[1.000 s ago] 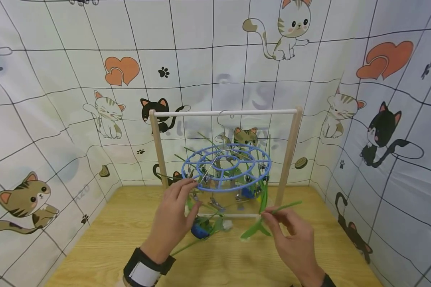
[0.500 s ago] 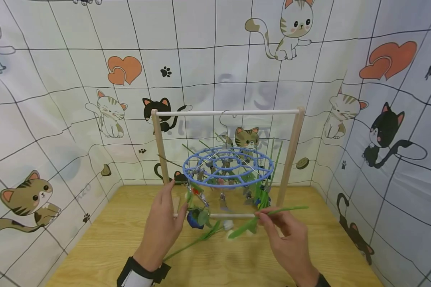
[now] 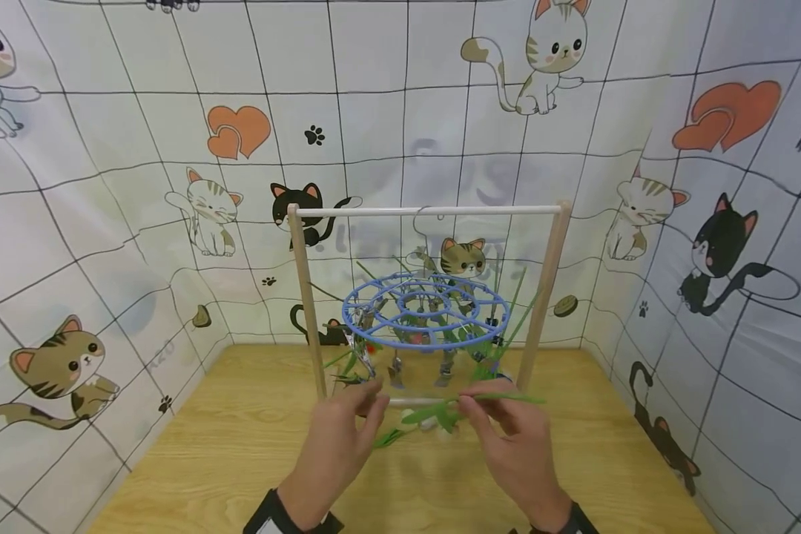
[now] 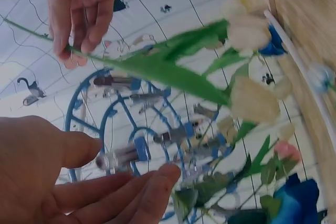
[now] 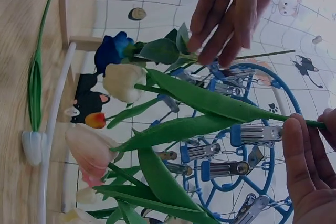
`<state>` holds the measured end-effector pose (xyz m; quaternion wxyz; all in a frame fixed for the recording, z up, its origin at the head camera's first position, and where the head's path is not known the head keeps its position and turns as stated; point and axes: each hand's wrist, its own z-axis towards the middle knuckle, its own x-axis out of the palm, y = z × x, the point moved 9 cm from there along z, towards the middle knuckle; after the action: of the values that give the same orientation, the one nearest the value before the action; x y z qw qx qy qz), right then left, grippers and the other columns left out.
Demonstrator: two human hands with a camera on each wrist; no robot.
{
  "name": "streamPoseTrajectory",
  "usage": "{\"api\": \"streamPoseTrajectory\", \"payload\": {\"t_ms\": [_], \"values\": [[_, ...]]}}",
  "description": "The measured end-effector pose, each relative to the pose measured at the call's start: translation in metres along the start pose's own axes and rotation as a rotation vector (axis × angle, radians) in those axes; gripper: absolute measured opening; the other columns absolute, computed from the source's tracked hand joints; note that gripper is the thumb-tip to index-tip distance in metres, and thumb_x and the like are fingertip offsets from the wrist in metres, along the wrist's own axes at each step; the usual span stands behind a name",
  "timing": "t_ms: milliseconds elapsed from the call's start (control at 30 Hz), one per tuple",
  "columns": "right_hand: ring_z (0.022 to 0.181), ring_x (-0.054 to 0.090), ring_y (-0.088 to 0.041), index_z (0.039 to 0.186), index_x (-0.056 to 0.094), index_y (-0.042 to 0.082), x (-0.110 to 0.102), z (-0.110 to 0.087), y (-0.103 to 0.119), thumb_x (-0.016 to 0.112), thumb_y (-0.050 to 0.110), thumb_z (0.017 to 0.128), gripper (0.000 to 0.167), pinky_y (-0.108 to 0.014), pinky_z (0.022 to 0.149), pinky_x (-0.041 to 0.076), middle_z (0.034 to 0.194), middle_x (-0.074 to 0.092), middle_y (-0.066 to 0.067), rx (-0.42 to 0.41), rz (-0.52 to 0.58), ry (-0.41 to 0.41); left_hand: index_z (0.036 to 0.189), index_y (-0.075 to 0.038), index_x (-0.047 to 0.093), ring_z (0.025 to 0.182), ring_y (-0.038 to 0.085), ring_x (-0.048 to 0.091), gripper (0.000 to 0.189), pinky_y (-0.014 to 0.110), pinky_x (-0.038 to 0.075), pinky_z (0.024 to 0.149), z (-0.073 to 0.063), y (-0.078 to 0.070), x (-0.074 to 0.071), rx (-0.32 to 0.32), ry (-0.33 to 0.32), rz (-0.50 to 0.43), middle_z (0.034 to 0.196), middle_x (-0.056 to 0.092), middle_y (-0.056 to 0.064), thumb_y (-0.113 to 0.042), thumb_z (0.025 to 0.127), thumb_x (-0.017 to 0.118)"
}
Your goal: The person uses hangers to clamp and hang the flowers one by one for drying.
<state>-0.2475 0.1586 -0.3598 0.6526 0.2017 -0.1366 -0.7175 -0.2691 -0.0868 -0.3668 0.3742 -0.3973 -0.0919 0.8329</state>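
My right hand (image 3: 514, 437) pinches the green stem of a white artificial tulip (image 5: 124, 82) between thumb and fingertips. Its broad leaves (image 3: 427, 412) point left, toward my other hand. My left hand (image 3: 340, 437) is in front of the rack's left side, thumb and fingers apart, with nothing gripped. Behind both hands hangs a round blue drying rack (image 3: 427, 345) with metal clips (image 5: 257, 135). Several flowers hang among the clips, heads down, including a blue rose (image 5: 113, 51) and a pink tulip (image 5: 86, 145). In the head view the held bloom is hard to make out.
A wooden frame (image 3: 549, 297) with a white top bar (image 3: 367, 212) carries the rack by its hook. Another white tulip (image 5: 34, 148) lies on the wooden table (image 3: 227, 445). A cat-printed cloth (image 3: 367, 126) surrounds the table at the back and sides.
My left hand has come down from the rack's left rim and nearer the middle. My right hand has moved left with the tulip. The rack has swayed slightly.
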Motion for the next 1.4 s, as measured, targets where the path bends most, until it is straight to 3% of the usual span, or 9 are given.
{"api": "streamPoseTrajectory", "payload": {"t_ms": [133,233,367,500,667,800,1033,1233,1400], "values": [[0.099,0.086,-0.017,0.120,0.082,-0.003,0.005,0.003,-0.003,0.075,-0.026,0.098,0.033,-0.025,0.091,0.071,0.109,0.081,-0.019,0.032,-0.021,0.000,0.153,0.006,0.071,0.104,0.026,0.090,0.047,0.041,0.074,0.085,0.008,-0.002,0.013,-0.039,0.051,-0.037,0.130,0.088,0.018,-0.024,0.117,0.076],[0.100,0.086,-0.015,0.123,0.082,0.001,0.008,0.005,-0.008,0.078,-0.019,0.100,0.031,-0.024,0.091,0.071,0.114,0.084,-0.017,0.091,-0.077,-0.008,0.159,0.009,0.063,0.108,0.029,0.089,0.052,0.046,0.074,0.091,0.017,-0.004,0.017,-0.034,0.040,-0.081,0.128,0.088,0.017,-0.024,0.120,0.069],[0.103,0.085,-0.008,0.123,0.081,0.008,0.011,0.008,-0.016,0.083,-0.011,0.102,0.028,-0.022,0.090,0.070,0.120,0.085,-0.012,0.178,-0.131,-0.010,0.154,0.008,0.067,0.108,0.028,0.088,0.043,0.047,0.073,0.096,0.027,-0.006,0.019,-0.037,-0.002,-0.158,0.121,0.088,0.015,-0.019,0.121,0.066],[0.098,0.085,-0.008,0.122,0.081,0.008,0.017,0.010,-0.021,0.083,-0.008,0.103,0.026,-0.024,0.085,0.070,0.117,0.085,-0.011,0.223,-0.105,-0.003,0.141,0.000,0.077,0.110,0.027,0.088,0.028,0.042,0.073,0.095,0.032,-0.004,0.019,-0.064,-0.019,-0.227,0.123,0.088,0.013,-0.015,0.120,0.067],[0.092,0.085,-0.013,0.123,0.080,0.006,0.025,0.012,-0.026,0.080,-0.006,0.106,0.021,-0.025,0.080,0.070,0.108,0.085,-0.017,0.238,-0.060,0.010,0.136,0.000,0.079,0.111,0.029,0.087,0.024,0.044,0.073,0.097,0.035,-0.004,0.018,-0.072,0.001,-0.294,0.124,0.088,0.014,-0.012,0.118,0.068],[0.087,0.084,-0.013,0.121,0.080,0.005,0.028,0.013,-0.030,0.081,-0.004,0.107,0.017,-0.024,0.071,0.068,0.103,0.085,-0.012,0.244,-0.065,0.013,0.139,0.000,0.079,0.115,0.034,0.086,0.027,0.047,0.072,0.102,0.035,-0.001,0.020,-0.080,0.043,-0.355,0.131,0.087,0.017,-0.010,0.117,0.068],[0.085,0.085,-0.014,0.121,0.081,0.011,0.029,0.012,-0.037,0.081,0.002,0.109,0.015,-0.028,0.056,0.063,0.101,0.087,-0.008,0.294,-0.060,0.008,0.139,-0.001,0.082,0.113,0.034,0.085,0.028,0.034,0.072,0.098,0.038,0.007,0.025,-0.139,0.090,-0.455,0.130,0.087,0.018,-0.008,0.115,0.069],[0.087,0.087,-0.019,0.119,0.081,0.003,0.031,0.012,-0.038,0.081,0.000,0.108,0.011,-0.031,0.068,0.069,0.101,0.088,-0.011,0.289,-0.051,0.008,0.130,-0.004,0.085,0.111,0.030,0.085,0.021,0.026,0.070,0.093,0.041,0.010,0.026,-0.182,0.101,-0.490,0.133,0.087,0.012,-0.006,0.111,0.076],[0.086,0.086,-0.016,0.118,0.082,0.008,0.032,0.010,-0.041,0.081,-0.002,0.107,0.014,-0.028,0.078,0.072,0.099,0.088,-0.011,0.305,-0.041,0.006,0.122,-0.014,0.086,0.108,0.024,0.086,0.015,0.023,0.067,0.091,0.041,0.015,0.027,-0.238,0.117,-0.468,0.125,0.089,0.005,-0.009,0.108,0.083]]}}
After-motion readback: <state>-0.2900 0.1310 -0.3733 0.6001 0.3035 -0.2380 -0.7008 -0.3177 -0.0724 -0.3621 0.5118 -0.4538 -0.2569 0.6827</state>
